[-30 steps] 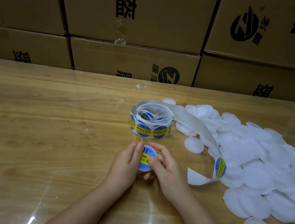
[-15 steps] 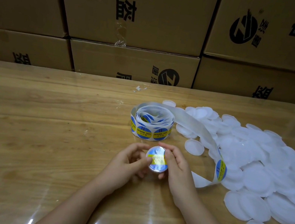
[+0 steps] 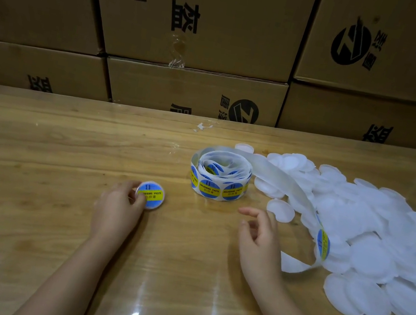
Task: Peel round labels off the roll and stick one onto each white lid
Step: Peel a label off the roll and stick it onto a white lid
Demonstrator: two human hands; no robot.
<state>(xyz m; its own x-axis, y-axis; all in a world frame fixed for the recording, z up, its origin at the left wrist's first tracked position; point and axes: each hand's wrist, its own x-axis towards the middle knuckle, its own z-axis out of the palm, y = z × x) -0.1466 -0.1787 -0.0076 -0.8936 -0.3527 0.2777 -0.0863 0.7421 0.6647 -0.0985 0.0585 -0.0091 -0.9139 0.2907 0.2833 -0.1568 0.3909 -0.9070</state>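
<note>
While both forearms entered from the lower edge and were cut off there, the wooden table (image 3: 37,144) under them shone with a glossy clear film. Nearer than the roll (image 3: 219,176) and to its left, the left hand (image 3: 117,208) gripped the labelled lid (image 3: 150,195) by its rim, with thumb and curled fingers around the edge, and the fingers hid its left part. This lid was round and flat, face up. The yellow band on its blue label ran nearly left to right, and the printed words were partly covered. Whether it touched the table I could not tell.

Nearer than the roll and to its right, the right hand (image 3: 259,238) hung with loosely bent fingers and held nothing.

The roll was wound loosely and lay with its axis upright, its outer labels facing the camera. From its far side, the pale backing strip (image 3: 285,177) curved to the right and came nearer, carrying one label (image 3: 323,243).

Right of the roll lay the pile of white lids (image 3: 370,241), thin matte overlapping discs, cut off by the right edge. Behind the roll stood brown cardboard boxes (image 3: 206,18), their black print partly out of view.
</note>
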